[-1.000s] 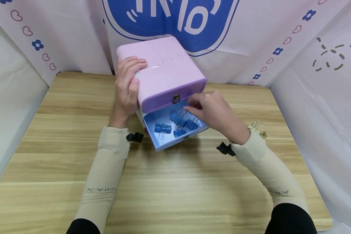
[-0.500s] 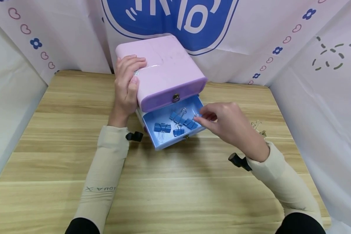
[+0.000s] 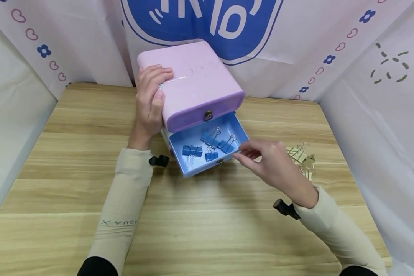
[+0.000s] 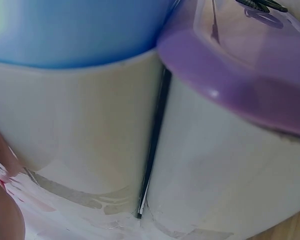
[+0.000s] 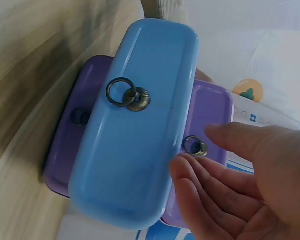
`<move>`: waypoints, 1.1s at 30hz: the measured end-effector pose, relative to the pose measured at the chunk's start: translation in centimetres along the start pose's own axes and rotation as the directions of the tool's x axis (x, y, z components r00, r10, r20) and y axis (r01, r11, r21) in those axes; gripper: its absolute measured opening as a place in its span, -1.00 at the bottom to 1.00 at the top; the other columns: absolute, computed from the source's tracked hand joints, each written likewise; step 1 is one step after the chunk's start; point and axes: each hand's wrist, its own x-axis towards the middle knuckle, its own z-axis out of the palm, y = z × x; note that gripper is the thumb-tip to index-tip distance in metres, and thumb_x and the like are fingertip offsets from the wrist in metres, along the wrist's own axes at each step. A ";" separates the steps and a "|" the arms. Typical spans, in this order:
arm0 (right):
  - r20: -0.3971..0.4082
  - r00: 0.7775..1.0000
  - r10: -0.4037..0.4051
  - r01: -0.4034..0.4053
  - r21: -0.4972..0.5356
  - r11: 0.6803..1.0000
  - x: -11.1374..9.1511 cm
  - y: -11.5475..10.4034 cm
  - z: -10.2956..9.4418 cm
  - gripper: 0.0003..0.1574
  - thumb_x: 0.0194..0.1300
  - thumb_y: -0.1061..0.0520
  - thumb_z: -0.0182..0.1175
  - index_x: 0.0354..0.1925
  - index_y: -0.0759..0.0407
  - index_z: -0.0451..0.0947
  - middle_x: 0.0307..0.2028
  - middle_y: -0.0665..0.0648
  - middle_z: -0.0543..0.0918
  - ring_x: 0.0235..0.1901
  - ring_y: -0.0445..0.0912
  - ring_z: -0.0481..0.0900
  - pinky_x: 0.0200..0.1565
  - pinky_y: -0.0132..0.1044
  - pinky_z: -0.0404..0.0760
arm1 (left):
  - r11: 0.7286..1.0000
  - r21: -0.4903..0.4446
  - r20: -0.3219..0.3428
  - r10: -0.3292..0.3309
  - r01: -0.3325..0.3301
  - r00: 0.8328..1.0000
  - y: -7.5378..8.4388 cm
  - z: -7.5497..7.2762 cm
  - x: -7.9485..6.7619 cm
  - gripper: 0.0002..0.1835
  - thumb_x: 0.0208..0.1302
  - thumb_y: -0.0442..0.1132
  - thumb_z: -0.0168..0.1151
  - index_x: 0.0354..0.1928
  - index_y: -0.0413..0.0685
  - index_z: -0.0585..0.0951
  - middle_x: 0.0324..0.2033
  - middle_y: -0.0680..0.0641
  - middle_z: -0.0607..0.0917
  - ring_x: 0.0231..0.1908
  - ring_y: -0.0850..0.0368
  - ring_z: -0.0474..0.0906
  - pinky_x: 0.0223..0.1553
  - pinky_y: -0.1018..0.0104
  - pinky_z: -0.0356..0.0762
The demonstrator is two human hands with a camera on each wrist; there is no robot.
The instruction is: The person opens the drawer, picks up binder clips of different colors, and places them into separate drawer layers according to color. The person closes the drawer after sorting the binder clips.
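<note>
A small drawer cabinet [image 3: 193,73] with a pink top stands at the back, its blue drawer [image 3: 243,130] pulled out between two purple drawer fronts [image 5: 210,110]. Several blue binder clips [image 3: 192,150] lie in that drawer. My left hand [image 3: 150,101] rests on the cabinet's top left edge, fingers flat over the top and thumb at the side. At the drawer's front right corner is my right hand [image 3: 272,165], its fingers loosely bent and thumb apart. The right wrist view shows nothing between thumb and fingers, which overlap the edge of the blue front [image 5: 135,130].
Several gold binder clips [image 3: 298,155] lie on the wooden table [image 3: 207,230], to the right of my right hand. A white printed sheet [image 3: 279,46] hangs behind the cabinet. Metal ring pulls [image 5: 121,92] stick out from the drawer fronts.
My right hand has moved from above the drawer out to its front right corner, uncovering the blue clips and the gold clips. The left hand has stayed in place.
</note>
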 end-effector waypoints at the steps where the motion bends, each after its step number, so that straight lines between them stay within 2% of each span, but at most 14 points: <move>1: -0.012 1.000 -0.005 0.005 0.005 1.000 -0.2 0.0 0.0 -0.86 0.30 0.12 0.47 -0.23 0.18 0.79 -0.39 0.01 0.83 -0.41 -0.25 0.76 -0.27 -0.35 0.78 | 1.000 0.001 -0.001 -0.001 0.001 1.000 0.0 0.0 0.0 -0.38 0.23 -0.09 -0.19 0.06 -0.33 0.71 0.13 -0.30 0.74 0.31 -0.26 0.49 0.67 -0.05 -0.13; 4: -0.019 1.000 -0.017 0.018 0.017 1.000 -0.7 0.1 0.3 -0.85 0.30 0.12 0.47 -0.22 0.19 0.80 -0.39 0.01 0.83 -0.41 -0.25 0.77 -0.28 -0.37 0.77 | 1.000 0.005 -0.005 -0.005 0.005 1.000 0.1 0.0 0.0 -0.38 0.23 -0.09 -0.19 0.06 -0.33 0.71 0.13 -0.30 0.74 0.32 -0.25 0.50 0.67 -0.03 -0.13; 7: 0.017 1.000 -0.003 0.002 0.043 0.999 -1.1 0.2 0.9 -0.83 0.30 0.13 0.47 -0.21 0.23 0.80 -0.38 0.04 0.83 -0.41 -0.25 0.77 -0.28 -0.43 0.75 | 1.000 0.004 -0.004 -0.012 0.012 1.000 0.5 -0.1 0.1 -0.38 0.23 -0.10 -0.19 0.06 -0.34 0.71 0.14 -0.31 0.74 0.32 -0.26 0.49 0.67 -0.02 -0.14; 13: 0.091 0.992 0.089 -0.098 0.097 0.990 -1.5 0.6 3.3 -0.74 0.30 0.10 0.47 -0.18 0.29 0.79 -0.36 0.09 0.84 -0.39 -0.22 0.78 -0.29 -0.49 0.72 | 1.000 -0.007 -0.004 -0.010 0.010 1.000 1.5 -0.2 0.4 -0.38 0.23 -0.13 -0.20 0.05 -0.40 0.69 0.12 -0.36 0.73 0.31 -0.32 0.48 0.67 -0.04 -0.13; 17: 0.117 0.984 0.138 -0.154 0.149 0.977 -1.4 1.0 5.2 -0.72 0.30 0.08 0.46 -0.15 0.28 0.78 -0.34 0.11 0.85 -0.37 -0.20 0.79 -0.29 -0.50 0.72 | 1.000 -0.006 -0.001 -0.008 0.008 1.000 1.2 -0.1 0.3 -0.38 0.23 -0.13 -0.20 0.05 -0.40 0.69 0.13 -0.36 0.73 0.31 -0.31 0.48 0.67 -0.05 -0.14; 26: 0.039 0.982 0.186 -0.190 0.243 0.951 -1.2 1.1 7.7 -0.73 0.28 0.06 0.48 -0.17 0.23 0.80 -0.32 0.14 0.87 -0.41 -0.20 0.81 -0.35 -0.50 0.71 | 1.000 -0.005 -0.004 -0.006 0.006 1.000 0.2 0.1 0.0 -0.38 0.23 -0.10 -0.19 0.06 -0.34 0.71 0.13 -0.31 0.74 0.32 -0.26 0.49 0.67 -0.02 -0.14; 33: -0.004 0.973 0.230 -0.221 0.259 0.940 -1.1 0.9 8.3 -0.77 0.27 0.05 0.50 -0.37 0.19 0.74 -0.46 0.08 0.81 -0.52 -0.23 0.72 -0.44 -0.44 0.70 | 1.000 -0.008 -0.002 -0.004 0.004 1.000 -0.1 0.1 0.0 -0.38 0.23 -0.09 -0.18 0.06 -0.32 0.71 0.14 -0.30 0.74 0.32 -0.26 0.49 0.68 -0.01 -0.15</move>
